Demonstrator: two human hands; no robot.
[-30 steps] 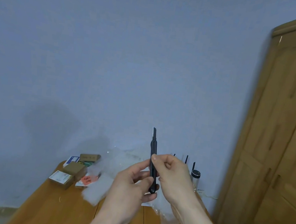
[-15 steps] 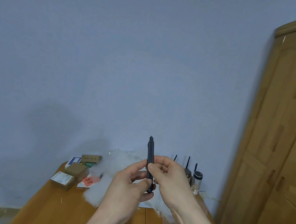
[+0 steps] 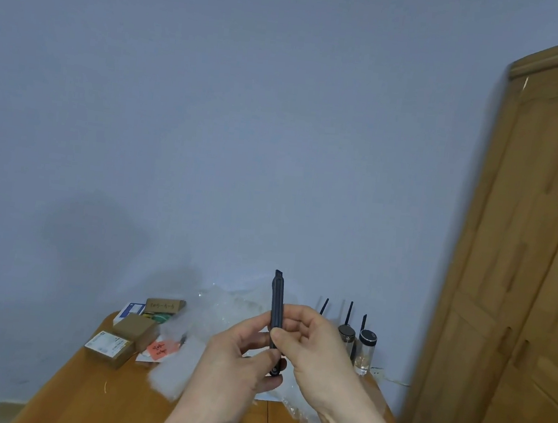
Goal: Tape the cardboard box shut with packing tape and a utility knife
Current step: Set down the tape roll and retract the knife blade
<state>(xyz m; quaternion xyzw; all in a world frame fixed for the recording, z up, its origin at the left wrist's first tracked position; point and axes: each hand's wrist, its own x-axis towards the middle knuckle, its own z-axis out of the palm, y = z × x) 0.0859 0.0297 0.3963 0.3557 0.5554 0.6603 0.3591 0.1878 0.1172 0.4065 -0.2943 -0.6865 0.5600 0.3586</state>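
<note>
We see both hands raised over the near part of a wooden table [image 3: 86, 397], sharing one dark utility knife [image 3: 276, 309] held upright. The left hand [image 3: 237, 362] curls round the knife's lower end, its fingers closed on the butt, while the right hand [image 3: 316, 349] pinches the handle at mid-length between thumb and fingertips; the upper half of the knife rises free above both grips, only a short stub showing at its tip. Behind the hands lies a heap of clear bubble wrap [image 3: 182, 363] and white padding. Further left sit small cardboard boxes [image 3: 136, 329], one with a white printed label [image 3: 108, 345] too small for us to read, an orange slip [image 3: 161, 349] with marks we cannot make out, and a brown carton [image 3: 164, 305] bearing faint illegible writing beside a blue-and-white packet [image 3: 129, 311]. To the right stand two clear bottles with dark caps [image 3: 365, 353] before thin black antennas [image 3: 349, 313]. Beyond are the pale blue wall [image 3: 245, 121] and a wooden wardrobe [image 3: 533, 272].
</note>
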